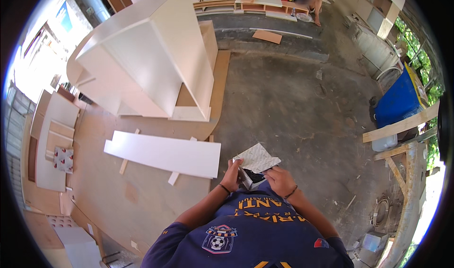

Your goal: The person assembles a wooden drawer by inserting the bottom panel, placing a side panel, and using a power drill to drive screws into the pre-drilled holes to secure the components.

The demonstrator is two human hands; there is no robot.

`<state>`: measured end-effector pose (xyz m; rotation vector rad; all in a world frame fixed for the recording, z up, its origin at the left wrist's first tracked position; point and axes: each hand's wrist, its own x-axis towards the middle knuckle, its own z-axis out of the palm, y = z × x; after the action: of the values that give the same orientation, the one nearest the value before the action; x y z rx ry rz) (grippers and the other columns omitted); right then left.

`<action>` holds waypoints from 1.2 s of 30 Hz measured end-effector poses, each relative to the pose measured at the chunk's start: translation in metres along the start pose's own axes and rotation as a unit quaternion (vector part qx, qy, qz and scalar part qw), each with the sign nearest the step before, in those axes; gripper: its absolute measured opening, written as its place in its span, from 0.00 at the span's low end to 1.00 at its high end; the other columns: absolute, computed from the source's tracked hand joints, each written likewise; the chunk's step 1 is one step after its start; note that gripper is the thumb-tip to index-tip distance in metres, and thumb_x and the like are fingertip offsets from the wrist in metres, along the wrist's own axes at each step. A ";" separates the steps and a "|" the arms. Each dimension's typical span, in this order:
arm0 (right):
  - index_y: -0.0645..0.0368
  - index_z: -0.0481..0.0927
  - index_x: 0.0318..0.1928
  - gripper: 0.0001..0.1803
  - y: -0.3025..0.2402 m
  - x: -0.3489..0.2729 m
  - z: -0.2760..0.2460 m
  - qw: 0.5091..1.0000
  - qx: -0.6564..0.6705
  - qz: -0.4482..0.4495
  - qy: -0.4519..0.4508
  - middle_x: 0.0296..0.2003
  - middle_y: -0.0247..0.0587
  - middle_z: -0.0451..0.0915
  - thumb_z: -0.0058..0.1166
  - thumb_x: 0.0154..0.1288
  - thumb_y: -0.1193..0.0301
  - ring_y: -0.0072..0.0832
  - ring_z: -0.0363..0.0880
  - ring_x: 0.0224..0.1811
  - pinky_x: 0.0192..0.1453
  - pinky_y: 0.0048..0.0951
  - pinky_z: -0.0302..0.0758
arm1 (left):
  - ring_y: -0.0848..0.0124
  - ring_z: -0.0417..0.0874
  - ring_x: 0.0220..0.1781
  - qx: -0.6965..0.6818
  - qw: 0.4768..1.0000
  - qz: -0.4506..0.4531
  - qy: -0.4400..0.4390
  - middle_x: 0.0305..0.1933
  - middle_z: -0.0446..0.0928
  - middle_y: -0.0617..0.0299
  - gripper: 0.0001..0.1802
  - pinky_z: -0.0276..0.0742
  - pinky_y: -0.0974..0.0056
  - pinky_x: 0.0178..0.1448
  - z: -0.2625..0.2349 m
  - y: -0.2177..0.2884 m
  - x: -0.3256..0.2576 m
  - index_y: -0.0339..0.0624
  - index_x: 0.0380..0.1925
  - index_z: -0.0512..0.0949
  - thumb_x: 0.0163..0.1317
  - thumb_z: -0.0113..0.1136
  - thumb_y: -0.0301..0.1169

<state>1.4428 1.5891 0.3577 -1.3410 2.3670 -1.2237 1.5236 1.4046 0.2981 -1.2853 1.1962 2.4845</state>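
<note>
Head view, looking down at a person at work in a cabinet shop. The left hand (231, 173) and right hand (280, 179) meet just in front of the chest around a small white-and-black box-like object (250, 177), above which a pale, patterned sheet of paper or sanding sheet (257, 157) fans upward; its folded corners point away from the body. The left fingers are curled against the sheet's near-left edge; the right fingers are closed over the small object's right side. Both hands are therefore occupied in a narrow grip.

The step in hand appears to be preparing this sheet, folding or fitting it to the small object. The next move would likely call for a firm pinch and even tension, so that the thin sheet does not tear or slip.

Nearby on the brown workbench (142, 197) lie a long white laminated board (163, 154) and a large white open cabinet carcass (146, 60); bare concrete floor (293, 107) lies beyond.
</note>
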 end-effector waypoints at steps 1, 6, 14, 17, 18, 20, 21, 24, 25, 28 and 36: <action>0.62 0.79 0.32 0.06 0.011 0.016 -0.008 1.000 -0.001 0.018 0.017 0.28 0.47 0.77 0.55 0.52 0.77 0.43 0.77 0.31 0.33 0.35 0.73 | 0.74 0.64 0.29 -0.002 1.000 -0.007 -0.008 0.34 0.62 0.65 0.17 0.63 0.67 0.27 0.014 0.017 0.017 0.57 0.41 0.61 0.56 0.51 0.47; 0.62 0.79 0.30 0.05 0.079 0.110 -0.046 0.994 0.016 0.086 0.072 0.26 0.47 0.77 0.57 0.50 0.78 0.43 0.77 0.30 0.32 0.34 0.73 | 0.69 0.68 0.36 0.009 0.997 -0.069 -0.034 0.41 0.64 0.62 0.20 0.69 0.58 0.36 0.068 0.082 0.114 0.56 0.43 0.61 0.56 0.52 0.49; 0.62 0.79 0.32 0.06 0.196 0.286 -0.112 0.999 0.003 0.042 0.034 0.28 0.48 0.78 0.56 0.51 0.77 0.43 0.78 0.31 0.33 0.32 0.74 | 0.63 0.75 0.50 -0.077 0.996 -0.028 -0.019 0.48 0.73 0.59 0.21 0.70 0.54 0.53 0.162 0.211 0.232 0.50 0.50 0.66 0.59 0.50 0.46; 0.63 0.79 0.33 0.07 0.217 0.362 -0.135 0.996 0.066 0.057 -0.004 0.28 0.46 0.79 0.56 0.51 0.76 0.37 0.79 0.29 0.33 0.29 0.74 | 0.61 0.73 0.54 -0.192 0.977 0.009 -0.095 0.52 0.72 0.57 0.24 0.69 0.54 0.55 0.160 0.233 0.296 0.46 0.52 0.65 0.59 0.48 0.46; 0.63 0.80 0.34 0.07 0.222 0.387 -0.142 0.994 0.089 0.055 -0.021 0.28 0.45 0.79 0.56 0.52 0.76 0.34 0.80 0.28 0.33 0.27 0.74 | 0.62 0.73 0.53 -0.219 0.969 0.014 -0.112 0.51 0.71 0.58 0.23 0.70 0.53 0.53 0.163 0.248 0.307 0.49 0.51 0.64 0.59 0.49 0.46; 0.65 0.79 0.34 0.07 0.242 0.434 -0.150 0.984 0.154 0.076 -0.053 0.28 0.43 0.80 0.56 0.53 0.77 0.29 0.80 0.27 0.33 0.25 0.74 | 0.62 0.73 0.55 -0.233 0.967 0.015 -0.098 0.52 0.72 0.59 0.23 0.69 0.53 0.54 0.174 0.284 0.328 0.48 0.51 0.64 0.59 0.49 0.46; 0.66 0.79 0.34 0.07 0.254 0.455 -0.150 0.973 0.194 0.103 -0.069 0.27 0.42 0.80 0.55 0.54 0.78 0.26 0.79 0.27 0.33 0.24 0.74 | 0.62 0.73 0.54 -0.234 0.967 0.019 -0.101 0.52 0.72 0.59 0.23 0.69 0.54 0.55 0.182 0.302 0.338 0.48 0.51 0.64 0.59 0.48 0.45; 0.68 0.79 0.35 0.07 0.291 0.514 -0.150 0.927 0.316 0.177 -0.100 0.26 0.39 0.80 0.55 0.55 0.78 0.21 0.79 0.28 0.33 0.21 0.74 | 0.61 0.73 0.54 -0.246 0.961 0.035 -0.123 0.52 0.71 0.59 0.23 0.67 0.55 0.58 0.196 0.349 0.379 0.47 0.52 0.64 0.60 0.48 0.45; 0.68 0.79 0.36 0.07 0.301 0.536 -0.151 0.906 0.358 0.199 -0.108 0.26 0.38 0.80 0.55 0.56 0.78 0.19 0.78 0.28 0.34 0.20 0.74 | 0.61 0.73 0.55 -0.256 0.956 0.047 -0.136 0.52 0.71 0.59 0.23 0.66 0.55 0.59 0.200 0.367 0.396 0.47 0.52 0.64 0.60 0.48 0.45; 0.69 0.78 0.37 0.08 0.333 0.597 -0.161 0.916 0.331 0.173 -0.147 0.26 0.39 0.80 0.55 0.56 0.79 0.21 0.79 0.28 0.34 0.21 0.75 | 0.61 0.72 0.56 -0.260 0.960 0.064 -0.082 0.53 0.70 0.59 0.23 0.66 0.54 0.59 0.206 0.406 0.452 0.46 0.52 0.65 0.60 0.48 0.44; 0.66 0.77 0.40 0.07 0.392 0.754 -0.200 0.781 0.544 0.295 -0.080 0.29 0.42 0.79 0.52 0.60 0.80 0.26 0.80 0.29 0.35 0.24 0.80 | 0.63 0.69 0.58 -0.220 0.972 0.062 -0.054 0.55 0.71 0.58 0.30 0.64 0.50 0.57 0.230 0.544 0.550 0.48 0.56 0.65 0.56 0.48 0.51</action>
<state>0.6504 1.2246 0.3888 -0.2585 1.2676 -1.6764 0.7981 1.0506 0.3011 -1.1644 0.7436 2.9850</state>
